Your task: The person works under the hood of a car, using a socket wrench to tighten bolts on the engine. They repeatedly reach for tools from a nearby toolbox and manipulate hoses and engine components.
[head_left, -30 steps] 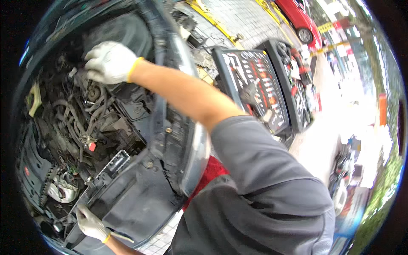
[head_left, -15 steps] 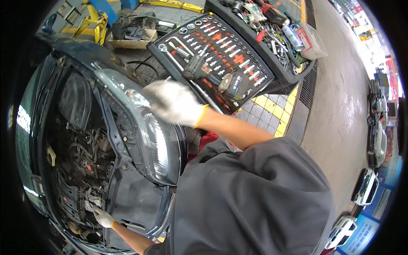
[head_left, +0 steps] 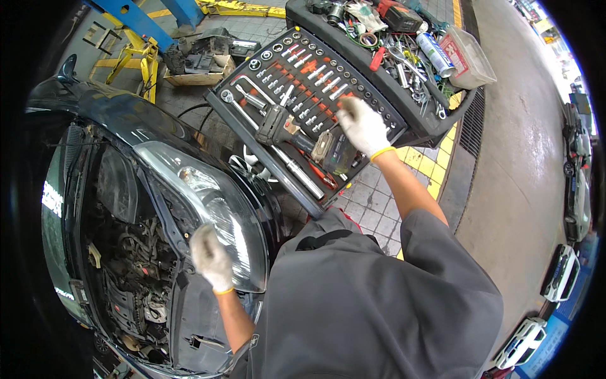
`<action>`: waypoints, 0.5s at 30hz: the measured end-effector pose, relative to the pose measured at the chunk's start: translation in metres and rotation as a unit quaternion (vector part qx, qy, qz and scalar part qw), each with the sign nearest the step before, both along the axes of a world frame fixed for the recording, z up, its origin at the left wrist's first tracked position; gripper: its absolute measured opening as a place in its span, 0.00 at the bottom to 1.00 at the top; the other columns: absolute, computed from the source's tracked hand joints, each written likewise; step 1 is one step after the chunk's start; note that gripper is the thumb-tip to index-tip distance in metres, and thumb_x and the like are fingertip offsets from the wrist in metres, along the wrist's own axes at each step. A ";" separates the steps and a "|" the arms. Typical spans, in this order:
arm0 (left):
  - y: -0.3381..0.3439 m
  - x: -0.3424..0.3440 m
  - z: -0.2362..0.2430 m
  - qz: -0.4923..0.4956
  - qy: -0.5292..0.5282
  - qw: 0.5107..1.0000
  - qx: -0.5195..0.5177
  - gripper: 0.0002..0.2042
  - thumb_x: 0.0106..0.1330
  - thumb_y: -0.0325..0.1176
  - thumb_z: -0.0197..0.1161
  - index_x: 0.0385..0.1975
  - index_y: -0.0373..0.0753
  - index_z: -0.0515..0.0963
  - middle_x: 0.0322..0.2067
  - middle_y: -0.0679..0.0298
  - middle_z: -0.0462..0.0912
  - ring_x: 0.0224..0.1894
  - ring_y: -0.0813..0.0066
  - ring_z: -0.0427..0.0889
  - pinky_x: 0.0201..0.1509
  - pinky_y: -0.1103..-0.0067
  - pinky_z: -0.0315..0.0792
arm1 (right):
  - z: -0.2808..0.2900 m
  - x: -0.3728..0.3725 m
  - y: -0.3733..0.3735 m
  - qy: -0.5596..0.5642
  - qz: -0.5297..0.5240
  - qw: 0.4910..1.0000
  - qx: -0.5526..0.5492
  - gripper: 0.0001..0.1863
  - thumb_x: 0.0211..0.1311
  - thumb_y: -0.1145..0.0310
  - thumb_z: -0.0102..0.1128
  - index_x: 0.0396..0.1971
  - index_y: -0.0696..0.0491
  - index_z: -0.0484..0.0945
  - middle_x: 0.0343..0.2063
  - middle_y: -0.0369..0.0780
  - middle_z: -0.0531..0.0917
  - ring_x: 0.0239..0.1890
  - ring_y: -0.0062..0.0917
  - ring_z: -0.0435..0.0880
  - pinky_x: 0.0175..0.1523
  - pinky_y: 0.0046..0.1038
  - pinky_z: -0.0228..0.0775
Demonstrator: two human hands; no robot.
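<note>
My right hand (head_left: pixel 365 128), in a white glove with a yellow cuff, is over the socket tray (head_left: pixel 218 104). Its fingers are curled together above the sockets; whatever they hold is hidden. Beside it a cordless impact wrench (head_left: pixel 275 125) lies across the tools, its battery end (head_left: pixel 339 153) by my wrist. A ratchet (head_left: pixel 240 107) and a long chrome bar (head_left: pixel 297 172) are in the same tray. My left hand (head_left: pixel 211 258), also gloved, hangs over the engine bay's front edge, by the car's headlight (head_left: pixel 237 224). Its fingers are loosely bent, with nothing visible in them.
Behind the socket tray a black cart top (head_left: pixel 353 38) holds loose wrenches, a spray can (head_left: pixel 435 55) and a clear plastic bin (head_left: pixel 467 60). The open engine bay (head_left: pixel 136 265) is to the left. A cardboard box (head_left: pixel 221 72) of parts stands near a yellow and blue lift (head_left: pixel 148 66).
My right hand has swung from above the headlight rightward to the socket tray. My left hand has risen out of the engine bay toward the headlight. The view has shifted slightly.
</note>
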State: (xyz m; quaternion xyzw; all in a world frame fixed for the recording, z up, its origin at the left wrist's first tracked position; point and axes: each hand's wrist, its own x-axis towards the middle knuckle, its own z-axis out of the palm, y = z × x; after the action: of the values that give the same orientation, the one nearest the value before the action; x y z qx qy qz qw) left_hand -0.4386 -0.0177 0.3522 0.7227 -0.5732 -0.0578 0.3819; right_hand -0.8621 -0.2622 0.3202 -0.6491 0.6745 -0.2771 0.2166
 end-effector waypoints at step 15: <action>-0.009 -0.078 -0.007 -0.026 0.009 0.992 0.124 0.06 0.76 0.27 0.71 0.48 0.36 0.89 0.48 0.52 0.93 0.51 0.49 0.92 0.59 0.61 0.83 | -0.080 0.022 -0.176 0.135 0.159 0.978 -0.026 0.16 0.79 0.58 0.60 0.57 0.43 0.91 0.53 0.53 0.90 0.54 0.51 0.92 0.62 0.50 0.84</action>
State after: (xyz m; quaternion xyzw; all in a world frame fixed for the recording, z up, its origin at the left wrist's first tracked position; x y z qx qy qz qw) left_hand -0.5169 -0.0270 0.3451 0.7489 -0.5764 -0.1450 0.2930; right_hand -0.8401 -0.4382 0.2407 -0.7847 0.5786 -0.1663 0.1478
